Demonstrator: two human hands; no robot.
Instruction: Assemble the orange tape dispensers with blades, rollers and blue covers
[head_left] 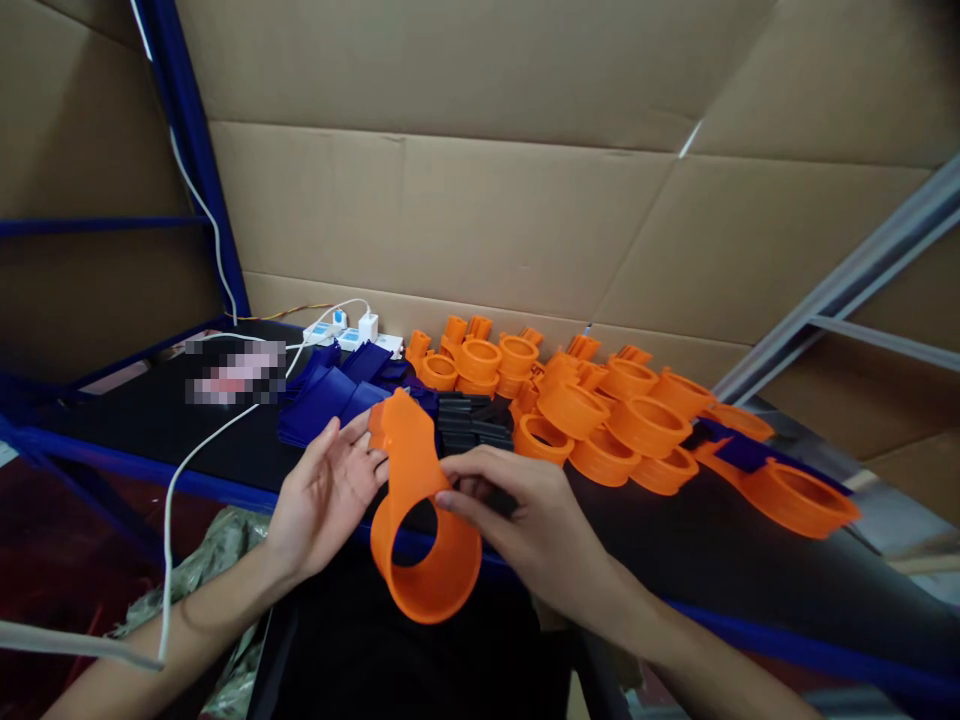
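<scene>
An orange plastic ring-shaped holder with a flat narrow arm [411,440] is held above the table's front edge, its ring hanging lowest. My right hand [525,510] pinches the holder's side where arm and ring meet, with thumb and fingers closed. On the other side, my left hand [322,500] is palm up, its thumb apart and fingers stretched out. Its fingertips reach the holder's upper end and are partly hidden behind it; whether they bear any weight I cannot tell. Just beyond the hands lie flat blue pieces [330,395] and a stack of black strips [469,425].
Many similar orange holders [637,425] are stacked on the black table [720,545] at right. One holder [802,495] there has a blue piece on it. Power strips [375,342] sit at the back; a white cable [169,520] hangs across the left. Cardboard walls [465,220] stand behind.
</scene>
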